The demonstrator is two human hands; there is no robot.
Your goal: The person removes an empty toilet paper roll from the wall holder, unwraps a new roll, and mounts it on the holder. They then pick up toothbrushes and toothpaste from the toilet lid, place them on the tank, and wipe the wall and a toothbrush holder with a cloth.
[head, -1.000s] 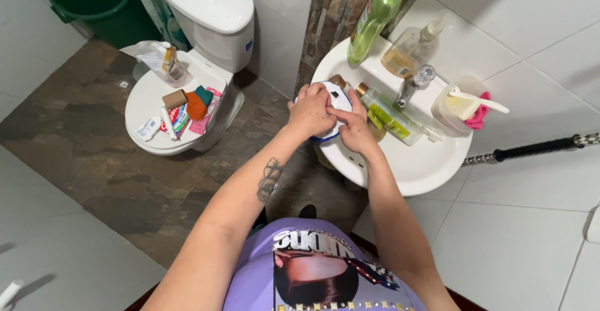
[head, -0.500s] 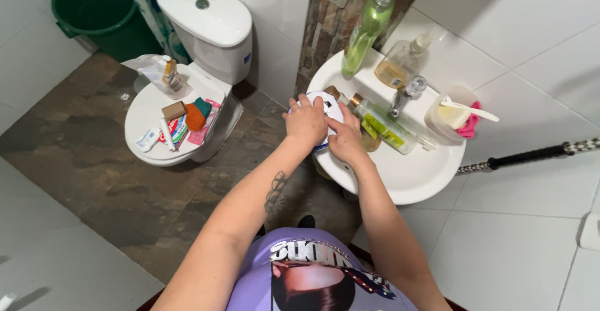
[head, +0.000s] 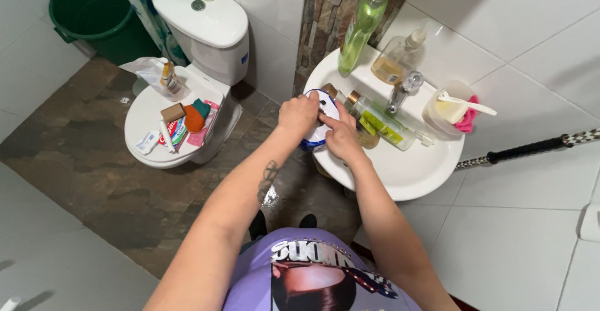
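Both my hands meet over the left rim of a white round sink [head: 409, 177]. My left hand [head: 298, 115] grips the left side of a white container with a blue edge [head: 324, 116]. On its right side rests my right hand [head: 340, 137], fingers on its top face. The container sits partly hidden between the two hands, at the sink's edge.
On the sink lie a green-labelled bottle [head: 381, 122], a tall green bottle [head: 362, 24], a pump bottle [head: 398, 60], a tap [head: 403, 89] and a tub with a pink item [head: 453, 108]. The toilet lid [head: 147, 114] holds small toiletries. A green bucket [head: 94, 14] stands far left. A black handle [head: 537, 145] juts in from the right.
The view has tilted slightly, so the sink and toilet sit lower in the frame. My hands stay on the white container and have shifted a little on it.
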